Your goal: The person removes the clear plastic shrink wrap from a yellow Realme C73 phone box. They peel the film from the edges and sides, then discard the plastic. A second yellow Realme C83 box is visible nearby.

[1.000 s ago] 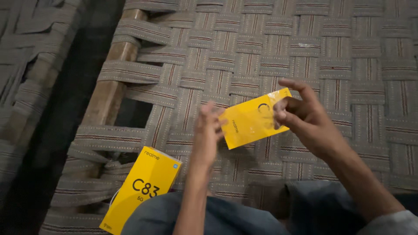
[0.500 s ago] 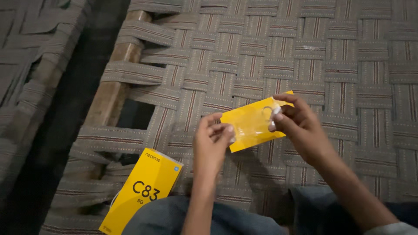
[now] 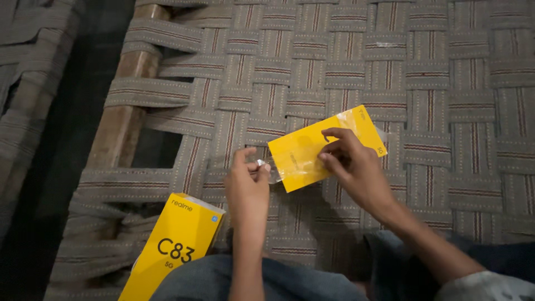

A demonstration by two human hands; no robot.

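Note:
A flat yellow card packet (image 3: 304, 150) in a clear plastic sleeve is held above the woven cot. My right hand (image 3: 351, 164) pinches the packet's middle from the right. My left hand (image 3: 248, 181) grips the clear plastic end (image 3: 269, 170) sticking out at the packet's left edge. A yellow phone box (image 3: 173, 242) lies on the webbing at the lower left, beside my knee.
The cot's grey striped webbing (image 3: 423, 89) fills the view, with a wooden side rail (image 3: 120, 120) at the left and a gap in the straps by it. Beyond the rail is a dark strip of floor. My blue-clad legs (image 3: 312, 281) lie along the bottom.
The clear sleeve has slid out to the left past the packet's edge, with my left hand pulling it. My right hand shifted from the packet's right end to its middle.

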